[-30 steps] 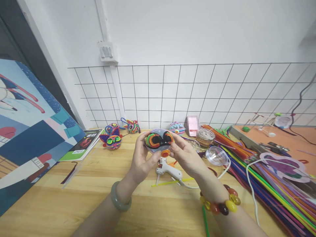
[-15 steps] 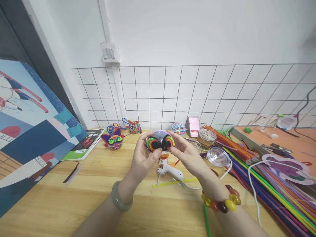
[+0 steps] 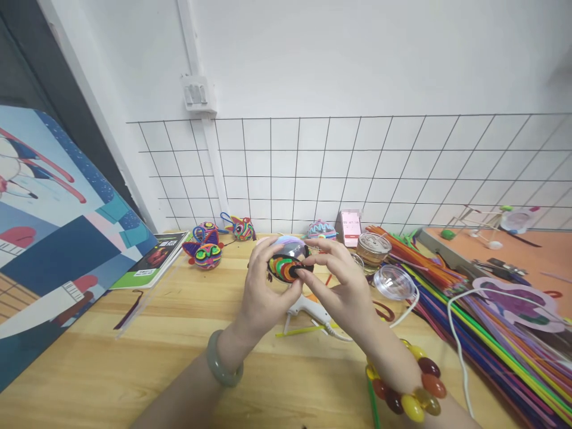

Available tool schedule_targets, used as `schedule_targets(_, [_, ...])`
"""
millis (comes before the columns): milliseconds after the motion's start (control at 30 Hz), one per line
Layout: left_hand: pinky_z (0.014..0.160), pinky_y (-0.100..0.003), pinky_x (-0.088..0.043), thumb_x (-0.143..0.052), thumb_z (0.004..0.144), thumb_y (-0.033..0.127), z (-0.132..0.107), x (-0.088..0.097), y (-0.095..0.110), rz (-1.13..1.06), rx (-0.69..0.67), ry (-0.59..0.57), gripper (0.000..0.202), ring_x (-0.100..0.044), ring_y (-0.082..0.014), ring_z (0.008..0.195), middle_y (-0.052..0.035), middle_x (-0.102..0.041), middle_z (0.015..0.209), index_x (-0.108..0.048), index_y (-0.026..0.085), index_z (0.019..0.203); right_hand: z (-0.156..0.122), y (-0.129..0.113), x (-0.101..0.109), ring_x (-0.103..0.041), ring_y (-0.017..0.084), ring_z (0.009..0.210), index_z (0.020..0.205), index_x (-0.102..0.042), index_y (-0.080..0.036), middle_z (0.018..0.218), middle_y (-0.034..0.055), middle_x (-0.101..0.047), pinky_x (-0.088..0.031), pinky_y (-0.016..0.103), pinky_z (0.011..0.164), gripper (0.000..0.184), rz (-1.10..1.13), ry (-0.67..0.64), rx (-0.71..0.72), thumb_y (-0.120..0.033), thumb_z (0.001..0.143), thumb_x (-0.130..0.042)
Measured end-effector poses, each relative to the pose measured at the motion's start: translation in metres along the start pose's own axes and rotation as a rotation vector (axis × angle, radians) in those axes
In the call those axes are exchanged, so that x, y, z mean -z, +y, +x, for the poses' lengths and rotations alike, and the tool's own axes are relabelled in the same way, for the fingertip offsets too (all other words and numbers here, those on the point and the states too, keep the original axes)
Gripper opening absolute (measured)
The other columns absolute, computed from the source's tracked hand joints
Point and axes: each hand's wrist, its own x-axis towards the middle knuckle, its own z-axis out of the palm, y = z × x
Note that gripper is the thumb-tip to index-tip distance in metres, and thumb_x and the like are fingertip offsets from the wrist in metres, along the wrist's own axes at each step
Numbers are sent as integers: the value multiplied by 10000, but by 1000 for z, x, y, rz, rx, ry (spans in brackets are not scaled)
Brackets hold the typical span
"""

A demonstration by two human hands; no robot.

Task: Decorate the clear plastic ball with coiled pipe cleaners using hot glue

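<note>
Both my hands hold up a small round craft ball [image 3: 288, 257] above the wooden table [image 3: 147, 357]. It is a clear, purplish sphere with coiled pipe-cleaner eyes in orange, green, red and black. My left hand [image 3: 263, 289] cups its left and underside with curled fingers. My right hand [image 3: 342, 286] is at its right side, the thumb pressing on the black middle of one coil. A white hot glue gun [image 3: 308, 307] lies on the table right below my hands, its cord running off to the right.
Finished pipe-cleaner heads [image 3: 203, 249] sit at the back left, next to a booklet [image 3: 152, 262] and a large painted board [image 3: 53, 238]. A phone [image 3: 351, 226], a twine jar [image 3: 370, 247], a clear half-sphere [image 3: 393, 281] and a big heap of coloured pipe cleaners [image 3: 482, 322] fill the right.
The ball has been turned in my hands, so only one coiled eye faces me now. My right thumb has moved onto that coil, and the orange piece under the ball is out of sight.
</note>
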Motion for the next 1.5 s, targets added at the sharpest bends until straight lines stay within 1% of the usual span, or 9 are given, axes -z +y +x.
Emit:
schedule_targets(167, [1031,-487,-379,-701,684,153,-2,-3,2,-39,60,22,530,-438,-292,1249,-104,-489,1287,-509,252,1169,-2,4,-5,-552,258,1046,888,-657,-280,1054,73,-631,-425,470,912,146,-36,65,25,-155,837,-601])
schedule_targets(300, [1033,-472,-379,-712,677,161,-2,-5,3,-72,105,32,536,-445,-289,1242,-100,-493,1279,-513,250,1167,-1,5,-5,-545,251,1006,838,-639,-257,990,74,-614,-405,443,909,96,-10,98,-60,-188,851,-574])
schedule_targets(500, [1014,-430,-400,-694,704,166,-2,-6,1,-130,204,25,518,-465,-273,1221,-102,-491,1281,-493,236,1175,4,15,9,-561,203,901,821,-604,-233,888,36,-608,-412,368,856,141,233,245,-407,-336,893,-540])
schedule_targets(700, [868,-333,-475,-698,722,252,8,-4,-11,-322,434,135,433,-585,-184,977,-51,-583,1093,-498,228,1105,11,31,29,-635,163,828,748,-635,-219,816,10,-648,-489,338,819,179,686,499,-555,-387,804,-664])
schedule_targets(833, [777,-264,-486,-696,728,295,13,-1,-19,-538,599,169,362,-586,-157,951,-28,-602,1045,-521,225,1037,12,29,30,-690,181,769,769,-673,-208,783,18,-712,-530,381,819,168,748,466,-610,-283,680,-793])
schedule_targets(1000, [737,-242,-494,-693,732,292,12,-2,-18,-685,674,133,367,-588,-159,956,-35,-599,1077,-523,227,1051,6,17,16,-709,193,750,769,-686,-205,758,31,-744,-554,369,775,161,624,230,-636,-265,670,-798])
schedule_targets(1133, [805,-250,-478,-707,719,273,11,-4,-14,-697,670,119,381,-574,-159,1000,-32,-589,1104,-533,225,1055,2,12,6,-691,200,725,768,-688,-204,760,36,-737,-556,359,692,128,379,118,-528,-292,706,-757])
schedule_targets(1367, [844,-290,-461,-701,724,293,8,-6,-8,-577,637,41,408,-557,-180,1020,-55,-577,1136,-523,223,1084,-2,11,-1,-595,179,760,911,-668,-230,794,36,-626,-486,323,673,123,-1,-47,-15,-157,856,-586])
schedule_targets(1500, [858,-297,-452,-702,726,309,5,-8,-7,-522,614,-7,420,-553,-176,1000,-52,-590,1094,-514,214,1090,-2,14,-1,-542,181,757,894,-631,-208,807,43,-572,-432,317,662,98,-42,-111,-26,-155,877,-550])
